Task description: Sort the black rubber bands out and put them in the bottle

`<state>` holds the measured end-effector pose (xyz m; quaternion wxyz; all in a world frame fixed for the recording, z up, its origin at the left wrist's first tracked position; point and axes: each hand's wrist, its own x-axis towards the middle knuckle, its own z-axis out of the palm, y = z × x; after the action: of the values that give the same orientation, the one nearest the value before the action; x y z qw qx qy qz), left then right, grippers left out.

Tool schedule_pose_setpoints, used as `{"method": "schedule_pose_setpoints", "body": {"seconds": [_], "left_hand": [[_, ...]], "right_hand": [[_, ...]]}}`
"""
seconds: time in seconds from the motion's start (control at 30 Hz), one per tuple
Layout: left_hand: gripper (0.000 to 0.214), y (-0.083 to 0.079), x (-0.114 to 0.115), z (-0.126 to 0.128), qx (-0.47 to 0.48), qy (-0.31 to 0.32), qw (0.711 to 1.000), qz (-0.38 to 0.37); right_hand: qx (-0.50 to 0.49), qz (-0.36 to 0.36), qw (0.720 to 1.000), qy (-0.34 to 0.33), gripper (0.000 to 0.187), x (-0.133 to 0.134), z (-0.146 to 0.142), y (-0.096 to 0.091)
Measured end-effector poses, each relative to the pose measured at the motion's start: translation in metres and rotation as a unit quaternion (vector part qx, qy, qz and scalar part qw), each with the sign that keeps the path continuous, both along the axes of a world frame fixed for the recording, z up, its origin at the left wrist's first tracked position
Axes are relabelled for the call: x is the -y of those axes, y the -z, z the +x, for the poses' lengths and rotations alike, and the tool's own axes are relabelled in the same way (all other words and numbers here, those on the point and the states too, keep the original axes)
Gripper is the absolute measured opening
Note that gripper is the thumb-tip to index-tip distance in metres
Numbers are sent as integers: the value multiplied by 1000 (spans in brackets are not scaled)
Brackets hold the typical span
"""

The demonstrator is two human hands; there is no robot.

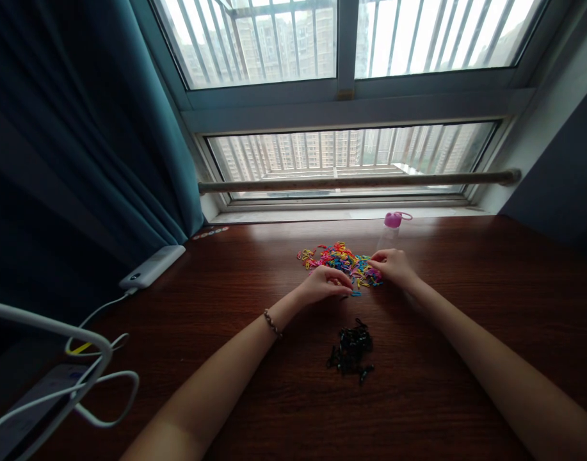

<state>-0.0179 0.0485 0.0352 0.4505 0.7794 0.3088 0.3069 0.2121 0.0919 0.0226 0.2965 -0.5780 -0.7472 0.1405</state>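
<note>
A heap of small colourful elastic bands [338,257] lies on the dark wooden table [466,307] near the window. My left hand [324,283] rests at the heap's near edge, fingers curled down onto the bands. My right hand [392,266] touches the heap's right side with fingers bent in a pinch. What either hand holds is too small to make out. A separate small pile of black bands [351,349] lies closer to me, between my forearms. A beaded bracelet [272,323] circles my left wrist.
A clear bottle with a pink cap [392,227] stands behind the heap by the windowsill. A white power bank [152,266] with a cable lies at the left. White cables and a phone [34,403] sit at the near left. A teal curtain [82,128] hangs left.
</note>
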Motion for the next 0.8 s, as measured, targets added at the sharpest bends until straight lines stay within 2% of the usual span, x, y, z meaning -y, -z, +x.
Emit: {"method": "schedule_pose_setpoints", "body": {"seconds": [0.07, 0.13, 0.23, 0.33, 0.4, 0.53, 0.7, 0.8], "left_hand": [[24, 2, 0, 2, 2, 13, 1000, -6], [24, 8, -6, 0, 16, -13, 1000, 1], [19, 18, -19, -8, 7, -129, 989, 71], [11, 26, -28, -18, -63, -218, 956, 184], [10, 28, -29, -21, -117, -224, 936, 247], [13, 28, -26, -22, -200, -183, 903, 333], [18, 25, -21, -19, -277, -161, 862, 394], [18, 24, -21, -19, -286, -170, 851, 407]], "right_hand": [[18, -16, 1000, -19, 23, 0, 1, 4], [25, -25, 999, -29, 23, 0, 0, 6], [17, -31, 999, -25, 20, -1, -1, 8], [20, -32, 999, -23, 19, -1, 1, 8], [31, -29, 999, -30, 19, -1, 1, 8], [33, -40, 998, -40, 20, -2, 2, 10], [19, -67, 997, -42, 20, -5, 3, 10], [13, -86, 995, -49, 19, -5, 4, 9]]}}
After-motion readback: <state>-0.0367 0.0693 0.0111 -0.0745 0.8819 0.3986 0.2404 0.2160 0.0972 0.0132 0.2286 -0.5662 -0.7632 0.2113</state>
